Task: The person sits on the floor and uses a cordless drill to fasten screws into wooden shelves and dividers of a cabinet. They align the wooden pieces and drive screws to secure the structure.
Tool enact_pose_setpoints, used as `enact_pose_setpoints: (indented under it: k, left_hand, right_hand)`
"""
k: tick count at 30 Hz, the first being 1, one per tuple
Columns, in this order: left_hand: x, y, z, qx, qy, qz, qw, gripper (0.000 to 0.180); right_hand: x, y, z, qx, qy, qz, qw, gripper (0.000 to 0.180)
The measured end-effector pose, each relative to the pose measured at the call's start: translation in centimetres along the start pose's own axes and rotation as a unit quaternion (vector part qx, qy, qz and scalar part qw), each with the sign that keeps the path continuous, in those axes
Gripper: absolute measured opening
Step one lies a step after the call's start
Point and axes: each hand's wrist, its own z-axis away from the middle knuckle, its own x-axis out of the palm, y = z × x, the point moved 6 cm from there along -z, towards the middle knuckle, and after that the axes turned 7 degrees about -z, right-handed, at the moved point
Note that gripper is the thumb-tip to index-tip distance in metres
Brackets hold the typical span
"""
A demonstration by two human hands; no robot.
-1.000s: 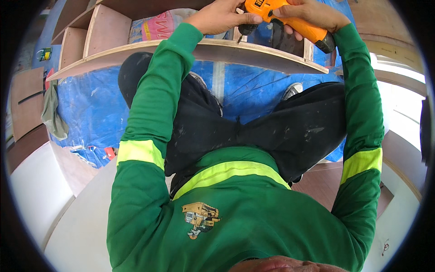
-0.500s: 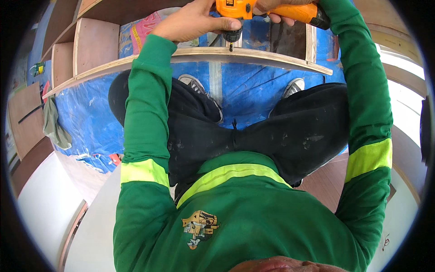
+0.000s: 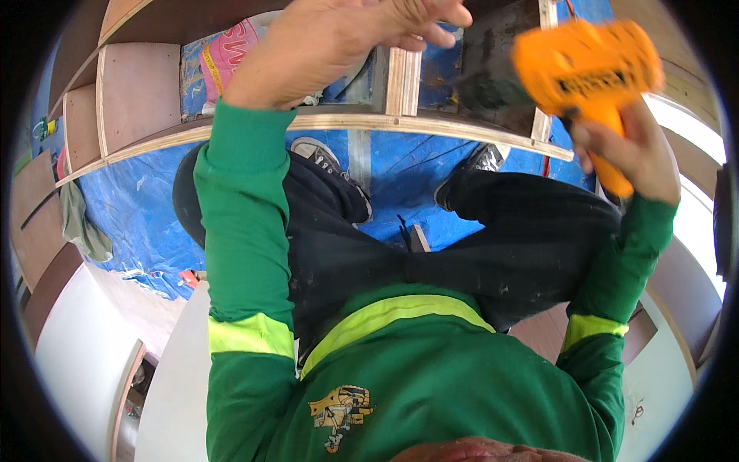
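Observation:
My right hand (image 3: 635, 150) is wrapped round the grip of an orange cordless drill (image 3: 589, 65), held up at the right with its dark, blurred chuck toward the left. My left hand (image 3: 350, 38) is raised at the top, fingers stretched out and holding nothing. Beneath both hands lies a wooden frame; its long plywood edge (image 3: 323, 123) crosses in front of my knees. A short upright divider (image 3: 403, 81) joins that edge between my two hands. The drill is apart from the wood.
Blue plastic sheeting (image 3: 138, 212) covers the floor under my shoes. Plywood compartments (image 3: 142, 85) stand at the far left, with a pink bag (image 3: 231, 58) beside them. A grey-green cloth (image 3: 83, 223) hangs at the left. A small wood piece (image 3: 419, 239) shows between my legs.
The drill has swung right and toward me in my right hand, away from the plywood edge. My left hand has let go of the drill's front and opened.

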Motion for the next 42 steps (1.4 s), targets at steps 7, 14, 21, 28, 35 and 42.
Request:
enact_pose_setpoints:
  k: [7, 14, 21, 28, 35, 42]
  left_hand:
    - [-3.2, -2.9, -0.4, -0.043, 0.174, -0.142, 0.973, 0.045]
    - [-2.5, -2.8, -1.1, -0.123, 0.223, -0.1, 0.962, 0.04]
    - [-3.2, -5.0, -0.3, -0.144, 0.254, -0.105, 0.951, 0.039]
    - [-3.5, -5.6, 0.4, -0.145, 0.243, -0.105, 0.953, 0.038]
    - [-2.9, -3.8, -0.1, -0.122, 0.207, -0.125, 0.963, 0.038]
    - [-2.3, -3.6, -0.4, -0.06, 0.168, -0.244, 0.953, 0.036]
  right_hand:
    - [-0.4, 1.3, 2.9, -0.059, -0.059, 0.116, 0.99, 0.058]
    - [-0.2, 3.2, 0.0, -0.061, -0.058, 0.096, 0.992, 0.056]
    - [-2.7, 7.4, 0.5, -0.015, -0.102, 0.124, 0.987, 0.051]
    - [-3.5, 8.3, 0.5, -0.004, -0.081, 0.12, 0.99, 0.051]
    - [-1.7, 5.9, 0.3, 0.09, -0.05, 0.133, 0.986, 0.047]
    - [0.6, 1.4, -0.5, 0.075, -0.013, 0.171, 0.982, 0.038]
